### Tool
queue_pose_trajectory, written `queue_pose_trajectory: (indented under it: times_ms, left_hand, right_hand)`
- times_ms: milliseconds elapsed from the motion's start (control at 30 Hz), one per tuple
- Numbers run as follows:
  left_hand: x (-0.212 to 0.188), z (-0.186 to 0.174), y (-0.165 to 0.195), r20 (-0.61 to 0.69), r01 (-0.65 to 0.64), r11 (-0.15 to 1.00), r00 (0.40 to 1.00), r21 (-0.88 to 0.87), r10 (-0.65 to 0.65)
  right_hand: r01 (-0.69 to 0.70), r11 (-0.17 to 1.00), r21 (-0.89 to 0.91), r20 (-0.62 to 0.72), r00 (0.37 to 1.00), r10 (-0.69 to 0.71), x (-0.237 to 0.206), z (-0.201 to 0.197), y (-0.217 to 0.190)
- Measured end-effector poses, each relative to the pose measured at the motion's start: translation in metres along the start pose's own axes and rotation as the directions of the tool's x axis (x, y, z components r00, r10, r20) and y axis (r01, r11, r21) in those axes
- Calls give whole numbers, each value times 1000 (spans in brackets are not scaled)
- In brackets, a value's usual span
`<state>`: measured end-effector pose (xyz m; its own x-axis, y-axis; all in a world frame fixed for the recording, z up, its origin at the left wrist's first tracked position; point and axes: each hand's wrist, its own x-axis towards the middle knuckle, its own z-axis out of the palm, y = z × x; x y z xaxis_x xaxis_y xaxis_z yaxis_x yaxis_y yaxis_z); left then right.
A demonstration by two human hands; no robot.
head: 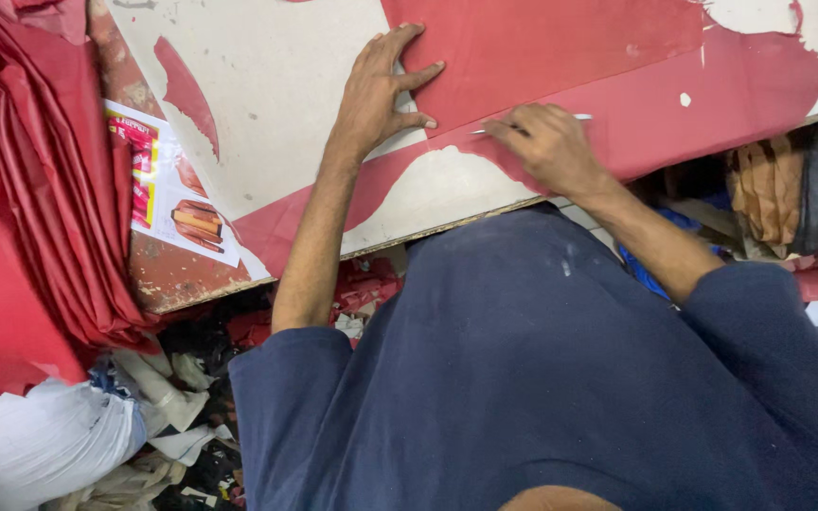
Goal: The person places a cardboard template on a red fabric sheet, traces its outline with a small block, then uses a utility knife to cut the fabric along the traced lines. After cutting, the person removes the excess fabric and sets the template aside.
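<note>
The left hand [382, 90] lies flat with spread fingers, pinning the red sheet [560, 47] to the table [276, 85], while the right hand [546, 142] grips a thin blade [579, 117] along its edge.

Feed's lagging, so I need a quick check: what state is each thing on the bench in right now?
Left hand: flat, fingers spread, pressing on the red sheet.
Right hand: closed on a thin white tool, tip on the sheet.
Red sheet: lying flat on the board, edges torn.
Board: worn, patchy.
Red fabric: bunched in folds at the left.
</note>
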<state>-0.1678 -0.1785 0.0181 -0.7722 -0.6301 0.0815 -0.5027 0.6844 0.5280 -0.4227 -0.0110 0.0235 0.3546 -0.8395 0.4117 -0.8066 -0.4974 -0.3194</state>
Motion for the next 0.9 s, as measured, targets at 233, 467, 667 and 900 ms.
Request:
queue_pose_trajectory:
  times_ms: [233, 467, 667, 900]
  left_hand:
    - [-9, 4, -20, -28, -44, 999, 999, -22, 43]
    - [-12, 7, -28, -65, -65, 998, 996, -14, 64]
    - [-10, 4, -24, -52, -68, 998, 996, -13, 68]
    - [-2, -3, -4, -38, -36, 999, 999, -5, 36]
  right_hand:
    - [98, 993, -66, 28, 995, -96, 41, 49, -28]
    - [81, 984, -159, 87, 994, -67, 45, 58, -36]
    - [114, 978, -172, 120, 988, -94, 49, 54, -33]
    - [184, 977, -108, 131, 977, -169, 32, 33, 10]
